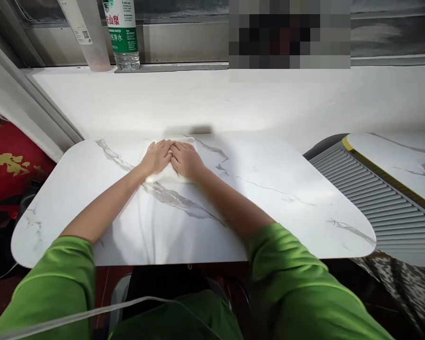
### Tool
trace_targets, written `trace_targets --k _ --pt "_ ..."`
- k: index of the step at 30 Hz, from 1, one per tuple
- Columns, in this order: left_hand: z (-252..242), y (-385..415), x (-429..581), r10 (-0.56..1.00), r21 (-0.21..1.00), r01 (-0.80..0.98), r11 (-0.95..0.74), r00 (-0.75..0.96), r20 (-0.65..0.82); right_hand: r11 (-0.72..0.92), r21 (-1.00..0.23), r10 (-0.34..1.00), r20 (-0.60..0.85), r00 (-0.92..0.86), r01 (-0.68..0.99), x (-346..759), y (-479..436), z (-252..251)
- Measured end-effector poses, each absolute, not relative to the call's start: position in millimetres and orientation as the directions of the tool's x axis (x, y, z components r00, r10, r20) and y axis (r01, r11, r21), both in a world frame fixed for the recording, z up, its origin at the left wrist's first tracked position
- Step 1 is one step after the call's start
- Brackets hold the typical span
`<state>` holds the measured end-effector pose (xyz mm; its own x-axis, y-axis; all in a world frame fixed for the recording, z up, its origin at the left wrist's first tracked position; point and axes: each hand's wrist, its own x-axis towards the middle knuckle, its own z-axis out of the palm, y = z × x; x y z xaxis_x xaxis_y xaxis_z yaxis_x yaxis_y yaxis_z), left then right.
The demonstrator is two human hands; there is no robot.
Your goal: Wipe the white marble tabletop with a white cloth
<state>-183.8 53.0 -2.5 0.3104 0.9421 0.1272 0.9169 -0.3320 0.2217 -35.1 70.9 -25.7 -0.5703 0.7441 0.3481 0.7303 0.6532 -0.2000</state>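
Observation:
A white cloth (165,175) lies folded on the white marble-patterned table (276,170), toward its back edge. On top of it my left hand (158,157) rests flat, fingers stretched out and pointing away from me. My right hand (186,159) presses flat beside it, its fingertips touching those of the left. Both hands touch the cloth from above without gripping it. Part of the cloth is hidden beneath my palms.
A water bottle (123,35) and a translucent plastic container (87,38) stand on the ledge behind the table. At right is a grey ribbed counter (371,203). A red bag (17,160) sits at left. A pale cord (120,307) crosses in front of my body.

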Motion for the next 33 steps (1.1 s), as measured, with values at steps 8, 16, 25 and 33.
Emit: trace_targets --k 8,16,25,33 --pt "-3 76 -185 0.932 0.237 0.903 -0.358 0.329 0.152 0.601 -0.141 0.785 0.288 -0.548 0.787 -37 87 -22" --pt "-4 -41 -138 0.953 0.166 0.941 -0.294 0.276 0.125 0.753 -0.151 0.647 0.348 -0.678 0.641 18 -8 -22" --pt "-10 -129 -89 0.894 0.23 0.864 -0.448 0.439 0.091 0.768 -0.152 0.631 0.349 -0.693 0.623 83 -109 -23" --pt "-6 -16 -80 0.922 0.315 0.869 -0.381 0.381 0.064 0.686 -0.199 0.718 0.337 -0.609 0.7 81 -3 -21"
